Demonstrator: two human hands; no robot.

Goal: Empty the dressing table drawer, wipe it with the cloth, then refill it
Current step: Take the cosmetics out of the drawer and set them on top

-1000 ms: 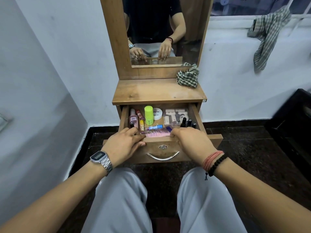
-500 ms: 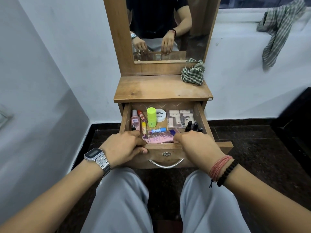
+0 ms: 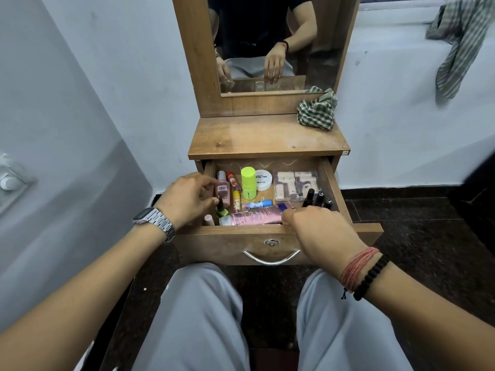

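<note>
The wooden drawer (image 3: 235, 243) of the dressing table stands pulled out, full of cosmetics. Inside lie a pink bottle (image 3: 222, 187), a lime-green container (image 3: 248, 182), a white round tin (image 3: 263, 179), a clear case (image 3: 294, 183), a blue stick (image 3: 258, 204), dark bottles (image 3: 317, 198) and a long pink tube (image 3: 254, 216). My left hand (image 3: 187, 199) reaches into the left end, loosely curled fingers at the pink bottle, thumb by a green nail polish (image 3: 221, 209). My right hand (image 3: 318, 228) lies over the front edge, fingertips at the tube's right end. A checked cloth (image 3: 317, 113) sits crumpled on the table top.
The table top (image 3: 254, 137) is bare wood apart from the cloth, with a mirror (image 3: 267, 36) above it. White walls close in left and right. A striped cloth (image 3: 460, 44) hangs from the sill at upper right. My knees are under the drawer, on a dark floor (image 3: 428, 236).
Both hands have let go of the drawer front. The left hand moved up into the drawer's left end; the right shifted forward over the pink tube. The drawer stands slightly further out.
</note>
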